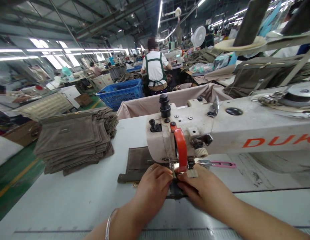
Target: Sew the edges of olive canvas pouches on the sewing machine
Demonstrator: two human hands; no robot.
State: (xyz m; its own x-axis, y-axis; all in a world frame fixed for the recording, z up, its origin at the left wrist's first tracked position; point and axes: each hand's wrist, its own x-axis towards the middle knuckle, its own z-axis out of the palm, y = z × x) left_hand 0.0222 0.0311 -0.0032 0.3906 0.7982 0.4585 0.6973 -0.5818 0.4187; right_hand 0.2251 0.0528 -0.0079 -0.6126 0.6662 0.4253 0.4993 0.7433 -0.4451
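On your white table (102,190), the sewing machine (224,130) reached in from the right; bare surface showed between it and the brown stack (70,140) along the left edge. The brown fabric piece (138,159) lay partly beneath the machine. Your left hand (154,186) and right hand (207,186) met its right part, fingers bent; I couldn't tell whether either pinched it. Pink-handled snips (223,164) lay just beyond your right hand.

- Left of your sewing machine (219,130): your stack of fabric pieces (72,136).
- Under the machine's needle end (157,143), reaching left: your fabric piece (137,161).
- Right of the machine's needle end: your snips (223,164).
- Behind the machine: a crate (123,93), a co-worker (155,66).
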